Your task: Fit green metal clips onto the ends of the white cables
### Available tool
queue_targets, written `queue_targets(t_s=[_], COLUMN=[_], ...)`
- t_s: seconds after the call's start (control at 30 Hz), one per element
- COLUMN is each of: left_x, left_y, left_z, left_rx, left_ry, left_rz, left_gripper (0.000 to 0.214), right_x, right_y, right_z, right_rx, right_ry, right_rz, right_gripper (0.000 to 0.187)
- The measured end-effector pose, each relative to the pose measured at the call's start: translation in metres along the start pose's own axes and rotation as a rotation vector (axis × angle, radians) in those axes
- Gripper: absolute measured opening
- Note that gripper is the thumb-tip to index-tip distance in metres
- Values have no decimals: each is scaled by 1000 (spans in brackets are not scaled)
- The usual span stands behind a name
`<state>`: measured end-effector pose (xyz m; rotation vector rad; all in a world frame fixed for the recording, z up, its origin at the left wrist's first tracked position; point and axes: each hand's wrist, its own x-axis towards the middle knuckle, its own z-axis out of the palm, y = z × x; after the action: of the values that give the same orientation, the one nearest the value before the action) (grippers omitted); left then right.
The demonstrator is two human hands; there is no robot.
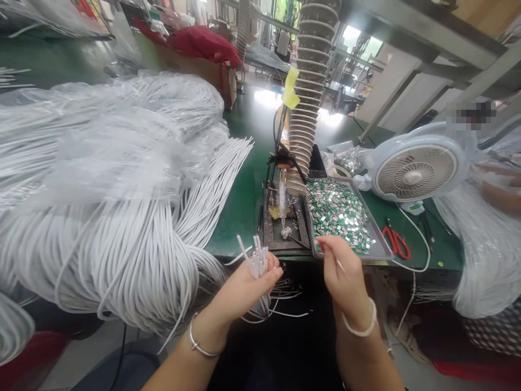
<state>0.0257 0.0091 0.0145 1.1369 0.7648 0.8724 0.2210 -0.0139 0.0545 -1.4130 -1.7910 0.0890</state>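
Note:
My left hand (254, 282) is closed round a bunch of white cables (258, 260), whose cut ends stick up above the fingers. One of those cables leans away to the left. My right hand (340, 266) is pinched at the front left corner of a grey tray (385, 251); what its fingertips hold is too small to make out. Many small green and silver circuit boards (337, 209) fill the tray. Between and beyond both hands, a soldering iron (283, 195) points down in a stand, with a silvery lump of solder (286, 232) below its tip.
A large heap of white cables (134, 260), partly under clear plastic, covers the table's left side. A ribbed exhaust hose (307, 98) hangs above the iron. Right of the tray lie red-handled pliers (396, 243) and a pale blue fan (415, 168). Another person's arm (502, 190) shows far right.

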Motion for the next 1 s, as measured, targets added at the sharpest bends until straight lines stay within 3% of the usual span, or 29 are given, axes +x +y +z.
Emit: queue_targets(t_s=[0.1, 0.23, 0.5, 1.0], left_x=[0, 0, 3, 3], left_y=[-8, -16, -14, 3], left_z=[-5, -7, 2, 18], left_rx=[-76, -279, -438, -419], left_ry=[-127, -161, -39, 199], left_rz=[20, 19, -14, 3], left_gripper=[14, 17, 25, 27], right_x=[14, 29, 46, 55], right_y=[20, 44, 56, 50], right_z=[-7, -9, -4, -3], right_rx=[-182, -300, -498, -697], right_ry=[-3, -122, -346, -402], right_rz=[102, 141, 123, 74], right_gripper=[19, 18, 15, 14])
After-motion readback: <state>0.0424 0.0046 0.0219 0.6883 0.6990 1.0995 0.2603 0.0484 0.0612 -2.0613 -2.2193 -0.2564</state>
